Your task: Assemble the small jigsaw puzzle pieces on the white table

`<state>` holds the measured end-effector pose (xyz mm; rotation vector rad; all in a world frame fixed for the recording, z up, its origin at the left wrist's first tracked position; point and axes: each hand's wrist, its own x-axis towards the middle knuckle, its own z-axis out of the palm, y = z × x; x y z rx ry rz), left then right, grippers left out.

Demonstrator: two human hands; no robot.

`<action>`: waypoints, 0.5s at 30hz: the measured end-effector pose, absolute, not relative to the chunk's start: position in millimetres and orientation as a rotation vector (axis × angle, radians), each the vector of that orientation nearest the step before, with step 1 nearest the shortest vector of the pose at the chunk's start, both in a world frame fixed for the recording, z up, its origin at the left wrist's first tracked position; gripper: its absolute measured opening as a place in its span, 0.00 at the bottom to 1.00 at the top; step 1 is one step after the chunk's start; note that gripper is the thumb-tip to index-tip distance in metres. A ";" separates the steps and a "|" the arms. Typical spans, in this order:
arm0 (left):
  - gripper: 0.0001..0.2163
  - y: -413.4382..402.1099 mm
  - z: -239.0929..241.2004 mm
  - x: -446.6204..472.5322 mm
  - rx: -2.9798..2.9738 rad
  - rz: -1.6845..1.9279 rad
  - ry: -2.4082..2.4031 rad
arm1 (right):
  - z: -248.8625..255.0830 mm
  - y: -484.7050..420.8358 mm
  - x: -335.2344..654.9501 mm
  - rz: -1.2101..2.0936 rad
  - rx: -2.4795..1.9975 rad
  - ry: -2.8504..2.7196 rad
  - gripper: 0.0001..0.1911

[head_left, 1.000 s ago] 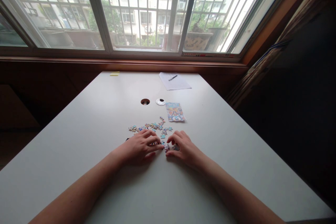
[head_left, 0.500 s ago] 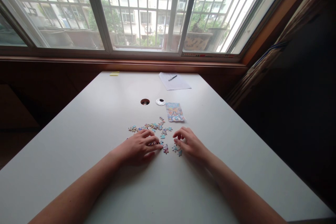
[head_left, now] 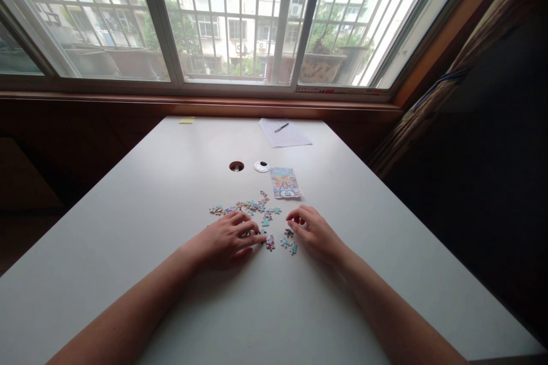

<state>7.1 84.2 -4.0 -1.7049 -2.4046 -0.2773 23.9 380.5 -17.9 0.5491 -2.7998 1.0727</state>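
Note:
Colourful jigsaw pieces lie loosely scattered on the white table. My left hand rests palm down at the near left of them, fingers apart and thumb lower down. Its fingertips reach a small patterned cluster of pieces, and the hand covers part of the pieces beneath. To the right, my right hand hovers with bent fingers, thumb and forefinger close together, no piece visible between them. Below those fingertips sit several light-blue pieces and a dark piece.
A printed picture sheet lies just beyond the pieces. Behind it are a round cover, a cable hole, white papers with a pen, and a yellow note. A barred window stands past the table.
My right hand has shifted slightly right and away from the light-blue pieces, uncovering a dark piece there. My left hand stays nearly still.

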 end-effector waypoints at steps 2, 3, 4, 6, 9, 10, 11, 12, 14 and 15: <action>0.23 83.9 -4.3 7.1 -1.700 -0.275 -2.400 | -18.3 381.7 23.1 1.065 0.536 -2.799 0.05; 0.23 83.8 -4.3 7.1 -1.699 -0.270 -2.401 | -18.1 382.0 22.8 1.064 0.529 -2.800 0.05; 0.23 83.8 -4.2 7.1 -1.699 -0.265 -2.405 | -17.7 382.2 22.7 1.065 0.523 -2.801 0.05; 0.22 83.9 -4.1 7.1 -1.705 -0.257 -2.410 | -16.4 381.8 22.9 1.068 0.514 -2.808 0.05; 0.22 84.6 -4.0 7.1 -1.705 -0.248 -2.422 | -14.7 380.1 23.9 1.063 0.511 -2.821 0.05; 0.21 84.9 -3.8 7.3 -1.701 -0.242 -2.428 | -14.5 379.4 24.3 1.057 0.512 -2.826 0.05; 0.21 85.1 -3.6 7.5 -1.699 -0.236 -2.432 | -14.5 378.9 24.6 1.051 0.513 -2.829 0.05; 0.21 85.4 -3.3 7.8 -1.696 -0.232 -2.435 | -14.6 378.4 24.9 1.044 0.514 -2.830 0.05; 0.20 85.7 -2.6 8.4 -1.695 -0.232 -2.437 | -15.0 377.9 25.2 1.033 0.517 -2.830 0.04; 0.20 85.8 -2.3 8.6 -1.693 -0.235 -2.438 | -15.2 377.7 25.4 1.028 0.519 -2.831 0.04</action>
